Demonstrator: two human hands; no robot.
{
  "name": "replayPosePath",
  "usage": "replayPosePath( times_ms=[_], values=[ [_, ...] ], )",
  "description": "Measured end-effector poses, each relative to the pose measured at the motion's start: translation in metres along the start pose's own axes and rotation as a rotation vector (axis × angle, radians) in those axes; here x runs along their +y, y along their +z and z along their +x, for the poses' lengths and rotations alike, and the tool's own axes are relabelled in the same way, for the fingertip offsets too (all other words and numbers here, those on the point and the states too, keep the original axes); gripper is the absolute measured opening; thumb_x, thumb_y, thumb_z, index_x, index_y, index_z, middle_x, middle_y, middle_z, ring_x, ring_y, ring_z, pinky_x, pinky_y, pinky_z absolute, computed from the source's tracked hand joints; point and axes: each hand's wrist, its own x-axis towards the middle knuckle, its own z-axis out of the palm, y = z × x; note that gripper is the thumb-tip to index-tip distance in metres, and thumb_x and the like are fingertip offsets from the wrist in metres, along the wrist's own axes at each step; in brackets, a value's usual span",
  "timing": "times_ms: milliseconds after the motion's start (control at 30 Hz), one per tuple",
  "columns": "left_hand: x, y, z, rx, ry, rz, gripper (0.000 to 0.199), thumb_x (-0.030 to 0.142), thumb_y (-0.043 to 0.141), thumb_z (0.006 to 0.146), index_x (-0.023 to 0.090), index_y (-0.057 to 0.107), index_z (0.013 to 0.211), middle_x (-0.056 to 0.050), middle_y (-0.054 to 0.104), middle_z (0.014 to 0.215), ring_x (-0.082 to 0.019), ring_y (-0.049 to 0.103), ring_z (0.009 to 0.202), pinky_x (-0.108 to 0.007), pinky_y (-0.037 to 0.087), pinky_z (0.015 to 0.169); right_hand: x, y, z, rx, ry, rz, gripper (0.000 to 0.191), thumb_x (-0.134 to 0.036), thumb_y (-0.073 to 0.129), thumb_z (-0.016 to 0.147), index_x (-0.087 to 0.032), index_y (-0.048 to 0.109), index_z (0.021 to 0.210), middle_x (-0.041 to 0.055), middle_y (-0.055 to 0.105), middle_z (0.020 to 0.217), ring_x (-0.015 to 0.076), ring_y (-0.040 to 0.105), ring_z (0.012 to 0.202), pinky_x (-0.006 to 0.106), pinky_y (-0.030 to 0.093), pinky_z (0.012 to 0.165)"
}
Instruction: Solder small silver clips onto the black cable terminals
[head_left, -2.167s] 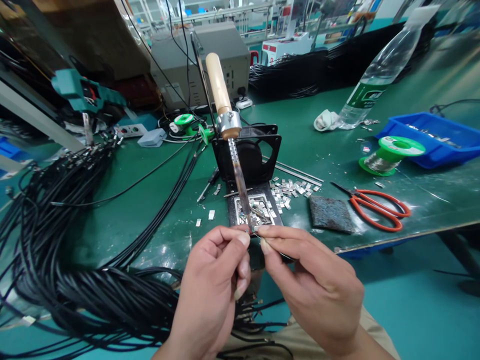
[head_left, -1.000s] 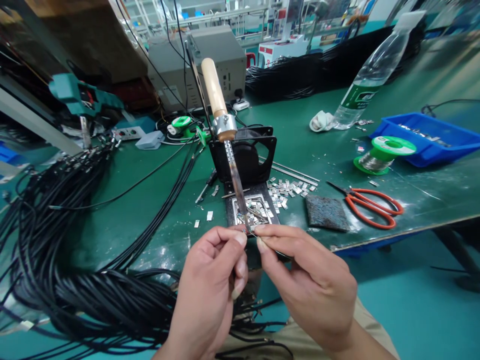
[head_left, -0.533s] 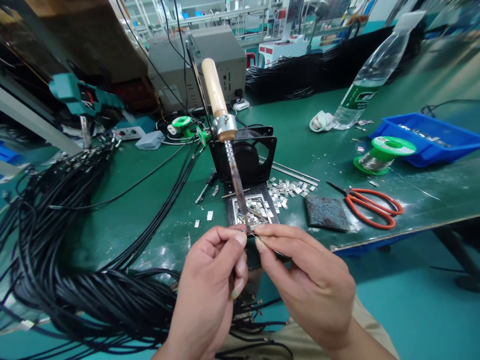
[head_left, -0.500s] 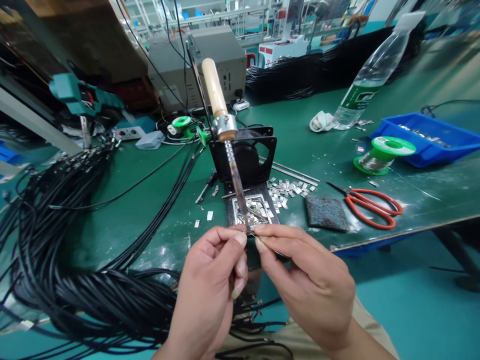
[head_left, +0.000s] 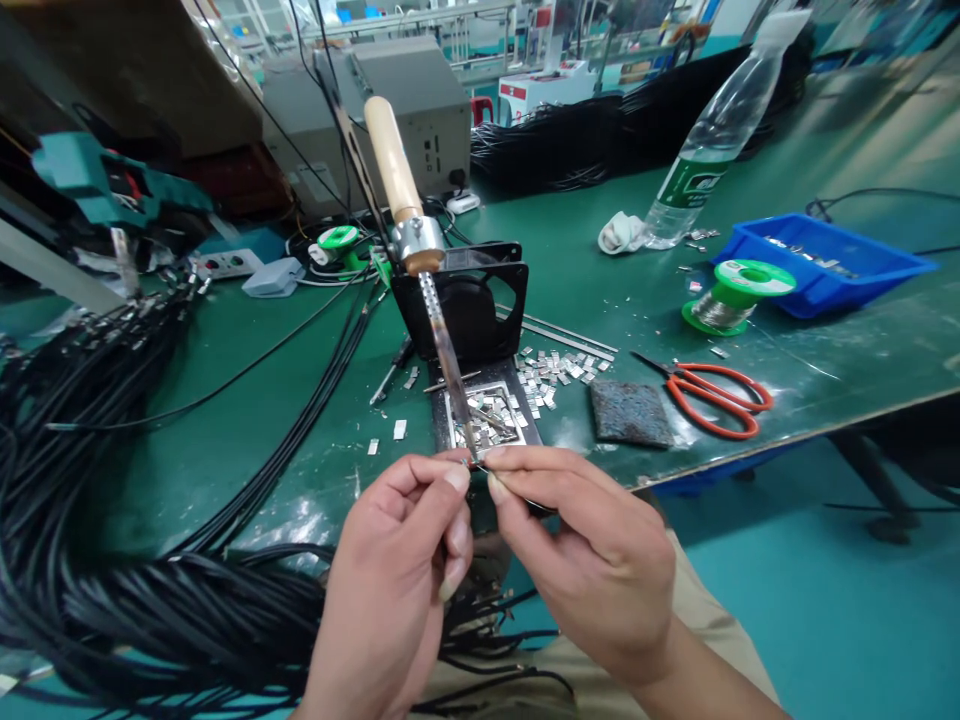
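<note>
A soldering iron [head_left: 450, 375] with a wooden handle is fixed tip-down, its tip right at my fingertips. My left hand [head_left: 409, 560] pinches a tiny piece with a bit of red showing; its kind is hidden by the fingers. Close against it, my right hand [head_left: 592, 550] pinches a thin wire whose fine end meets the iron's tip. Behind the fingertips, a metal tray [head_left: 523, 432] holds several small metal connector pieces. Just beyond stands a black fan frame [head_left: 514, 285].
Loose metal pieces [head_left: 555, 375] lie right of the fan, near an abrasive pad [head_left: 631, 412] and orange-handled scissors [head_left: 720, 400]. Farther right are a solder spool [head_left: 731, 300], a blue bin [head_left: 862, 295] and a bottle [head_left: 694, 180]. Bundled black cables [head_left: 172, 610] fill the left.
The whole view has shifted, so things appear a little farther left. Both hands keep their pinch at the iron's tip, with hardly any movement relative to it.
</note>
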Motion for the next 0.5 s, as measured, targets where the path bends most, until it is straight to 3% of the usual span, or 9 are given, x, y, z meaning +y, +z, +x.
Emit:
replayPosePath(
  times_ms=[267, 500],
  values=[
    [-0.0032, 0.0027, 0.0001, 0.002, 0.000, 0.002, 0.030, 0.034, 0.088, 0.074, 0.016, 0.064, 0.073, 0.004, 0.050, 0.053, -0.007, 0.036, 0.047, -0.015, 0.030, 0.042, 0.0004, -0.0024, 0.0005, 0.017, 0.010, 0.009, 0.020, 0.000, 0.066, 0.088, -0.019, 0.074, 0.089, 0.0065, 0.081, 0.095, 0.0163, 0.079, 0.087, 0.027, 0.067, 0.082],
    [-0.0052, 0.0021, -0.0045, -0.001, -0.019, 0.017, 0.031, 0.036, 0.089, 0.072, 0.016, 0.066, 0.075, 0.004, 0.051, 0.053, -0.007, 0.036, 0.048, -0.015, 0.029, 0.042, -0.0003, -0.0061, -0.0034, 0.003, 0.015, -0.001, 0.020, 0.000, 0.066, 0.087, -0.017, 0.075, 0.089, 0.0054, 0.081, 0.094, 0.0144, 0.079, 0.085, 0.022, 0.065, 0.081]
  ],
)
